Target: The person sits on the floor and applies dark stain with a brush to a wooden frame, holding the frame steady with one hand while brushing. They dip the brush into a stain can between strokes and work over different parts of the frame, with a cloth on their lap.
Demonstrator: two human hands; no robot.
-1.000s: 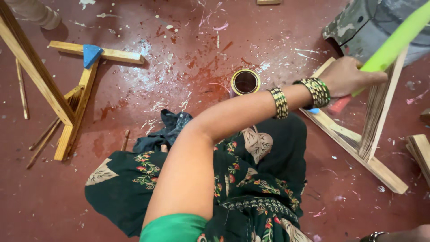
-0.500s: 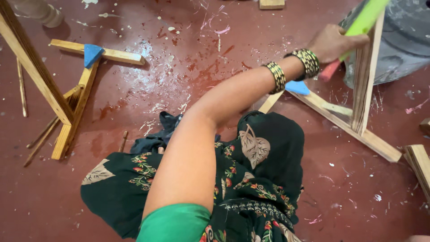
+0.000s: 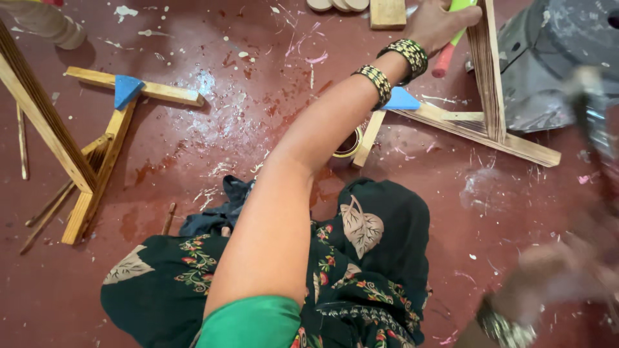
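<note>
While the person sits on a paint-spattered red floor (image 3: 213,129), their left hand (image 3: 438,24) reaches far forward to the top of the view and closes around a tool with a green body and a pink handle (image 3: 443,61). The hand sits against an upright slat of a wooden frame (image 3: 488,71), which stands on the floor with a blue corner piece (image 3: 402,100) at its base. Beaded bangles (image 3: 394,66) circle the wrist. A tape roll (image 3: 348,145) lies beside the frame, partly hidden by the forearm. The right hand (image 3: 554,277) is a blur at lower right; whether it grips anything cannot be told. A second wooden frame (image 3: 97,148) stands at left. A dark floral garment (image 3: 361,258) covers the lap.
</note>
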